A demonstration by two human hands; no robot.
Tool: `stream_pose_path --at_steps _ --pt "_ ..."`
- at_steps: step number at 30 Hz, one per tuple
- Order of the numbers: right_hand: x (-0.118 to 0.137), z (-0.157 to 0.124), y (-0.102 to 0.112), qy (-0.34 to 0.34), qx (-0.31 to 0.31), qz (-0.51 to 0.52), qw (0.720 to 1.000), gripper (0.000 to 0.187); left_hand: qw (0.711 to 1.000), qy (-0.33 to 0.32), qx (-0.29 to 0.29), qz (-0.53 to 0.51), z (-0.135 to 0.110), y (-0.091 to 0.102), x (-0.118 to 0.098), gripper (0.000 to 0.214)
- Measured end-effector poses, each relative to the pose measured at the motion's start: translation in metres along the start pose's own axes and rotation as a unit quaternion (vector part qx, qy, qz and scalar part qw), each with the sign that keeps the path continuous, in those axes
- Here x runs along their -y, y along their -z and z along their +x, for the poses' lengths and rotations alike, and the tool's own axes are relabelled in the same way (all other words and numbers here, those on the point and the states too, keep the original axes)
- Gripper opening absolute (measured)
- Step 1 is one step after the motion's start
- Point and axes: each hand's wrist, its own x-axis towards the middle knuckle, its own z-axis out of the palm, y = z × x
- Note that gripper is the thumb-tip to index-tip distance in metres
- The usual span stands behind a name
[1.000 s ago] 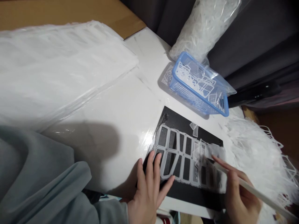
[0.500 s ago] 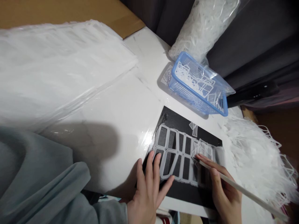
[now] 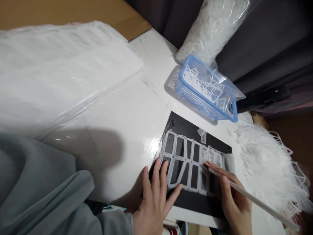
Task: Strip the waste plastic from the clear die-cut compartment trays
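White moulded plastic lattice [image 3: 186, 163], a two-row grid of rectangular openings, lay flat on a black board [image 3: 193, 125], directly between the two hands. Its end nearest the right hand looked rumpled and partly raised. Left hand [image 3: 153, 199] was open, fingers spread, with the fingertips pressed on the lattice's near corner and the heel off the board's edge. Right hand [image 3: 234, 199] was closed around a slim pale rod [image 3: 254, 199], whose tip met the lattice just ahead of the fingers. A small clear plastic piece [image 3: 202, 135] sat on the board, ahead of the right hand. Farther ahead stood a blue mesh basket [image 3: 206, 93] holding white lattice pieces under clear film. Beyond it lay a bag of white plastic strips [image 3: 212, 29]. A loose heap of white offcuts [image 3: 269, 163] lay right of the right hand. The white counter [image 3: 137, 107] carried everything, with a film-wrapped white stack [image 3: 61, 71] left of the hands. A grey sleeve [image 3: 31, 182] covered the left arm.
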Motion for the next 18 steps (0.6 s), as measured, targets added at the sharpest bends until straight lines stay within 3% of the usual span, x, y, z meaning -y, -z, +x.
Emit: stream_pose_path --at_steps 10,18 --pt "-0.004 -0.001 0.001 0.011 0.008 -0.008 1.0 0.027 0.999 0.035 -0.02 -0.032 -0.003 -0.003 -0.003 0.07" --pt "0.008 0.004 0.001 0.088 0.044 -0.145 0.985 0.029 0.997 0.036 -0.028 -0.064 -0.003 -0.004 -0.003 0.075"
